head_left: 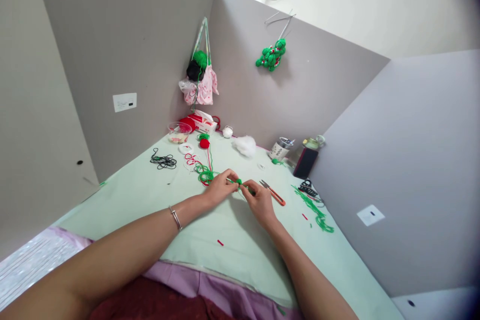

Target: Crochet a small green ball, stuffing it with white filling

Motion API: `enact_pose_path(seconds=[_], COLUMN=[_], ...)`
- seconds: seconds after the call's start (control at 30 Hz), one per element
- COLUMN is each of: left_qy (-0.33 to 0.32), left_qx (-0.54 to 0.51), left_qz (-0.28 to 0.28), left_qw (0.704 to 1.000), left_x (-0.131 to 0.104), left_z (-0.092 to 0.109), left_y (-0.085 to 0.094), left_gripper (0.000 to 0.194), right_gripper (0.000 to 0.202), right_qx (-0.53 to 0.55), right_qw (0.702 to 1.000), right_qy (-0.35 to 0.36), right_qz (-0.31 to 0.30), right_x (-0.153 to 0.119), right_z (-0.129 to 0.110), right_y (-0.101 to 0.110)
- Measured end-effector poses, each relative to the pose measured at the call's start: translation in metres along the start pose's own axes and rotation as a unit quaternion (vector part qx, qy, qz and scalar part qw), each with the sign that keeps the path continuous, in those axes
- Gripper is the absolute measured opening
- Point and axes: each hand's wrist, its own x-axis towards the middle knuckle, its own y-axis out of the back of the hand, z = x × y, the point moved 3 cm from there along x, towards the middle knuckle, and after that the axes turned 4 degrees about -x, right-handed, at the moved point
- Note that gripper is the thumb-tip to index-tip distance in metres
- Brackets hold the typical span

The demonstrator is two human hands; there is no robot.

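Between my two hands, just above the table, is a small green yarn piece (239, 181). My left hand (222, 187) pinches it from the left with thumb and forefinger. From the right, my right hand (258, 201) grips it in its fingertips. Its exact shape is mostly covered by the fingers. A loose tangle of green yarn (204, 174) lies by my left hand. Beside my right hand rest orange-handled thread snips (273, 193). Red-handled scissors (191, 159) lie farther left.
Black cord (163, 160), a red yarn ball (204, 143) and white stuffing (244, 146) lie toward the back. At right are a phone (305, 162), a black hair claw (308, 188) and green yarn strands (314, 208). A can (280, 149) stands near the rear wall.
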Motion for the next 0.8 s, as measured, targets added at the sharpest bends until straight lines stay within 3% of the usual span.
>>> enact_pose_path(seconds=[0.23,0.47,0.8], left_qy=[0.015,0.0,-0.009], left_qx=[-0.059,-0.043,-0.058], left_qz=[-0.02,0.002,-0.014], left_qw=[0.998,0.999,0.998], left_x=[0.003,-0.004,0.001], left_z=[-0.009,-0.009,-0.014], left_y=[-0.004,-0.009,-0.009], left_gripper=[0.033,0.033,0.033], right_gripper=[0.025,0.024,0.034], right_qx=[-0.038,-0.08,-0.096], right_qw=[0.999,0.995,0.995], right_qy=[-0.01,-0.051,-0.035], right_qz=[-0.001,0.008,0.002], right_x=[-0.004,-0.002,-0.005], right_z=[-0.004,0.002,0.0], right_y=[-0.01,-0.01,-0.012])
